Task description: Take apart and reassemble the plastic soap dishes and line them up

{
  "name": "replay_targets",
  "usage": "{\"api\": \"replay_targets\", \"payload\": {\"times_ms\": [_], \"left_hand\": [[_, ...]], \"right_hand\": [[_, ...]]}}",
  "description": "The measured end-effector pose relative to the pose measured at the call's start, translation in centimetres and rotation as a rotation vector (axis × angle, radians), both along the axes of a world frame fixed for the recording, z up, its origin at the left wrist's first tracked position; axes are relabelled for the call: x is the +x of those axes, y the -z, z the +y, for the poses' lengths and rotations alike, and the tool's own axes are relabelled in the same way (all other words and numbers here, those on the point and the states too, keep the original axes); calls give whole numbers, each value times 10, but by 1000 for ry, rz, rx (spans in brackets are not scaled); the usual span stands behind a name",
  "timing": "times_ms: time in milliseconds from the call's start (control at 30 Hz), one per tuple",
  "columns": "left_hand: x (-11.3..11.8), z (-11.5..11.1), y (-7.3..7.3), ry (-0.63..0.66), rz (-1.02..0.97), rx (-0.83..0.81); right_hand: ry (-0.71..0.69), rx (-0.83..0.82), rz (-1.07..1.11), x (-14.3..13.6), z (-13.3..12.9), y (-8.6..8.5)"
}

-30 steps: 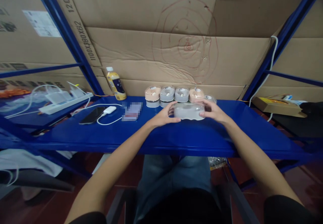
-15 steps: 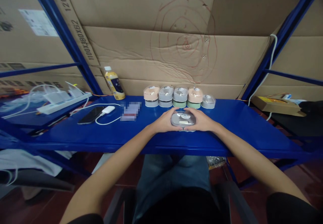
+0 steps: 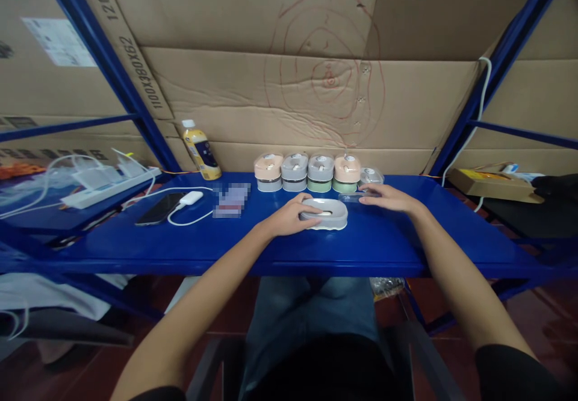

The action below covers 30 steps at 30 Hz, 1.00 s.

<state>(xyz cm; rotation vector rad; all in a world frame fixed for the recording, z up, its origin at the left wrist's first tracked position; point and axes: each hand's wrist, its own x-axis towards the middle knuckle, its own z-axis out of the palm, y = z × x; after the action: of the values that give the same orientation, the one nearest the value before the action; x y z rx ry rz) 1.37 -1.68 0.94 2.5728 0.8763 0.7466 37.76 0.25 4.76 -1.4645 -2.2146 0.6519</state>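
Observation:
A small grey oval box [image 3: 336,220] with a white rim at its bottom sits uncovered near the front of the blue shelf. My left hand [image 3: 291,215] grips its left end, thumb in front and fingers over the back rim. Inside it something small and pale shows, too small to name. To the right of the box, my right hand [image 3: 386,198] holds a clear plastic lid [image 3: 350,197] by its right side, a little above the shelf. Just behind stand stacked boxes of the same shape, among them a peach-topped box [image 3: 347,169] and a grey-topped box [image 3: 321,171].
A single clear-lidded box [image 3: 371,176] ends the row on the right. Left on the blue shelf [image 3: 253,247] lie a phone [image 3: 158,209], a white charger with cable [image 3: 191,197] and a blurred-out packet [image 3: 232,200]. A yellow bottle [image 3: 201,153] stands by the cardboard wall [image 3: 217,100].
The clear lid has come off the grey box. My right hand has carried it to the right, while my left hand has stayed on the box.

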Motion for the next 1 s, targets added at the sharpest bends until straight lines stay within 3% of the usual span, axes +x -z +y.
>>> {"api": "replay_targets", "payload": {"times_ms": [133, 233, 400, 633, 833, 1000], "left_hand": [[-1, 5, -1, -26, -38, 1], [-10, 13, -4, -133, -99, 23], [-45, 25, -10, -335, -13, 75], [-80, 32, 1, -439, 119, 20], [-69, 24, 0, -453, 7, 70], [-34, 4, -4, -206, -82, 101]], "right_hand": [[45, -11, -21, 4, 3, 1], [41, -1, -46, 6, 3, 1], [-25, 1, -155, 9, 5, 4], [-21, -9, -227, 9, 13, 14], [-43, -5, -217, 10, 18, 19], [-45, 24, -161, 6, 18, 21]]}}
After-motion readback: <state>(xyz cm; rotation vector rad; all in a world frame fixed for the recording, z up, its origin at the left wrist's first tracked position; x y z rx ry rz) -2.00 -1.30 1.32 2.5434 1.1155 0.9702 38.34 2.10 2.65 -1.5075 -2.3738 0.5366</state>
